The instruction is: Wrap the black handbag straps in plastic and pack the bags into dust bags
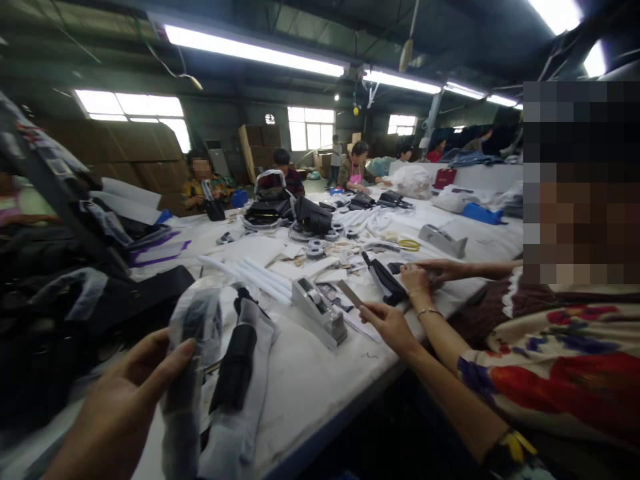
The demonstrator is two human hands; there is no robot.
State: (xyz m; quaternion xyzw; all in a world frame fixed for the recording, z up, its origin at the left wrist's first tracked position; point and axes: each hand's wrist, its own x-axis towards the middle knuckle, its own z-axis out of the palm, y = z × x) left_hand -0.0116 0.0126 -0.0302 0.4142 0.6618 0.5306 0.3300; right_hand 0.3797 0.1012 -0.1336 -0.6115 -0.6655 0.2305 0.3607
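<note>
My left hand (130, 393) pinches a bag strap (193, 333) wrapped in clear plastic between thumb and fingers, at the lower left. Just right of it lies a black padded piece (235, 367) in white wrapping, which looks like part of the same bag. My right hand (393, 327) grips a flat grey-brown strip (351, 293), its free end pointing up and left. Close to that strip stands a grey tape dispenser (319, 310) on the white table (300, 400).
Beside me on the right, a co-worker's hands (420, 283) work at a small black bag (384, 277). Black bags (150, 293) pile up at the left. Farther back are wrapped bags (313, 215), tape rolls (315, 248), yellow scissors (409, 245) and another dispenser (443, 240). Several people sit beyond.
</note>
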